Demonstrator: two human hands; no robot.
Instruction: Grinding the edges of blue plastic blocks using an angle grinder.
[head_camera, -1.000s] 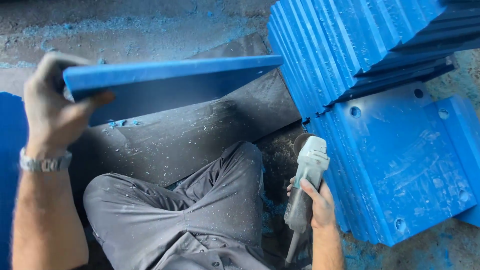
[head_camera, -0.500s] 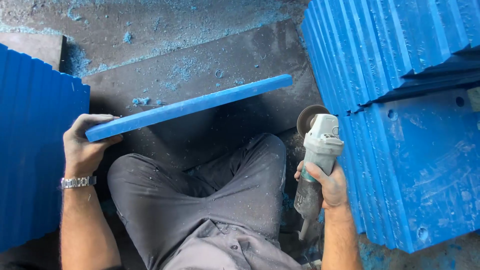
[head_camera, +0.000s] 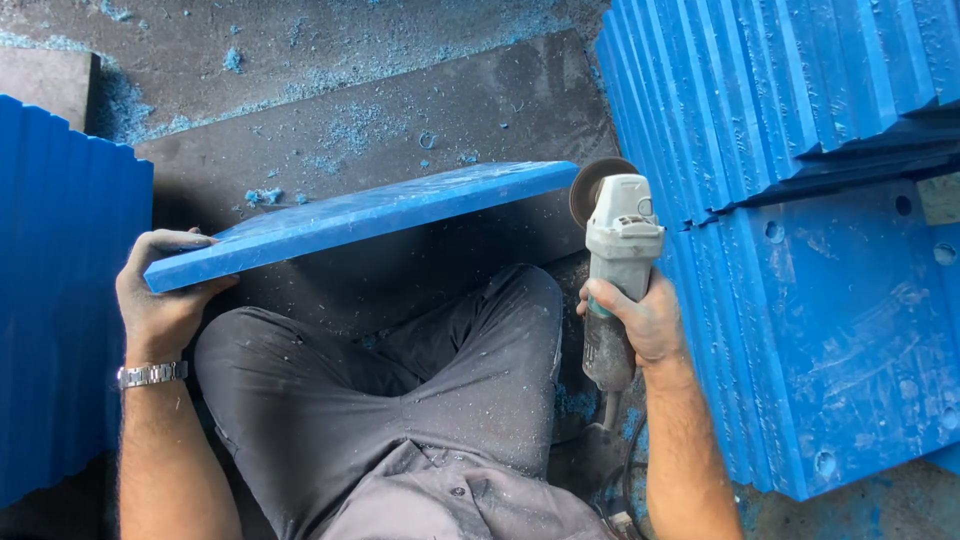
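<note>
Panels of blue plastic stood on edge in a stack (head_camera: 60, 300) at the far left, their ridged edges running close beside the person's left forearm and leaving it little room on that side. The left hand (head_camera: 160, 300), a metal wristwatch (head_camera: 152, 375) on its wrist, was curled around the near left corner of a blue panel (head_camera: 370, 215), thumb on top and fingers underneath, pinching the edge. That panel was held tilted above the grey-trousered knees (head_camera: 400, 370), its long front edge facing the person and rising toward the right. Behind it lay a dark slab (head_camera: 400, 100) strewn with blue shavings (head_camera: 345, 130), and this was the only open ground in front. The panel's right end finished just beside the disc of a grey angle grinder (head_camera: 617, 260), though whether disc and edge touched could not be told. The right hand (head_camera: 640, 315) was wrapped tight around the grinder's body, with the cord trailing down past the knee. Farther right a second, taller stack of blue panels (head_camera: 820, 330) leaned close against that arm, with drilled holes showing in its front face.
</note>
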